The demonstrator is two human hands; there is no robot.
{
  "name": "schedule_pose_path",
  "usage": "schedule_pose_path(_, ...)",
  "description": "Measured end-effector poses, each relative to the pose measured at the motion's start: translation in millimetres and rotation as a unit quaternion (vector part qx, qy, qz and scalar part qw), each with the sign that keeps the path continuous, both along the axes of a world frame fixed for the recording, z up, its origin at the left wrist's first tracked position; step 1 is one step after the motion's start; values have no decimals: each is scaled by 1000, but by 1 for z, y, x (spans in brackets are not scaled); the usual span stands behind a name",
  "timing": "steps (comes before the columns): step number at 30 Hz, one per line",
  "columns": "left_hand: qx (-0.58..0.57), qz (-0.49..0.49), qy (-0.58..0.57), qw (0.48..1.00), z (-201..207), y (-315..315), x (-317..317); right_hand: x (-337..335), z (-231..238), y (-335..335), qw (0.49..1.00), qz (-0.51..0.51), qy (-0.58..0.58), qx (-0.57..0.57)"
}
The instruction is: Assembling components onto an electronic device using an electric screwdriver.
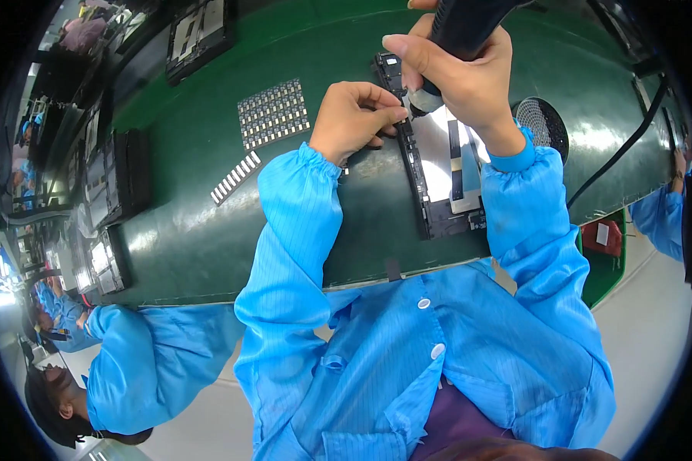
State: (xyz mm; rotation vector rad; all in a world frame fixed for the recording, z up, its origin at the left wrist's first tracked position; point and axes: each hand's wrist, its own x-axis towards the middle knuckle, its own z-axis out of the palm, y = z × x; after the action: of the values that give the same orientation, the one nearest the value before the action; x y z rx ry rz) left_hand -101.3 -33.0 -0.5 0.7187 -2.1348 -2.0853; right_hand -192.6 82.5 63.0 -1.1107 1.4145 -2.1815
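In my right hand [469, 81] is a thick black hand tool [469, 27] with a pale rounded end; its exact kind is unclear. That end points down over the upper part of a flat device chassis [417, 173], black-framed with a shiny silver panel and a dark strip. My left hand [357, 119] is closed in a pinch at the chassis's left edge, close to the tool's end. Whatever lies between those fingertips is too small to make out. Left of this hand lie a sheet of small parts [273, 114] in rows and a short strip of pale pieces [236, 178].
A round mesh-patterned dish [542, 123] sits beside my right wrist. A black cable [627, 150] crosses the green table [346, 230] at right. Black device frames [123, 180] stand at left, another chassis [196, 38] farther back. A green bin [606, 278] is below right; a co-worker's blue sleeve [146, 361] is at left.
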Motion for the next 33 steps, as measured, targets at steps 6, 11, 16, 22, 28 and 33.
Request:
schedule_pose_path(6,32,-12,-28,999,-1,-8,-6,-18,-19,-31,980,17,130,-153)
schedule_pose_path(11,52,-16,-45,998,-3,-11,-3,1,-12,-12,998,-37,35,21)
schedule_pose_path(16,36,-36,-56,997,1,-10,-4,0,-13,-12,998,-43,45,24)
schedule_pose_path(22,38,-24,-42,998,-3,-9,-6,-2,-16,-13,994,-49,97,14)
schedule_pose_path(28,41,-36,-25,998,-3,-13,-4,6,-12,-11,998,8,59,23)
schedule_pose_path(33,14,-26,-28,999,-5,-13,-3,4,-24,-21,982,37,139,-120)
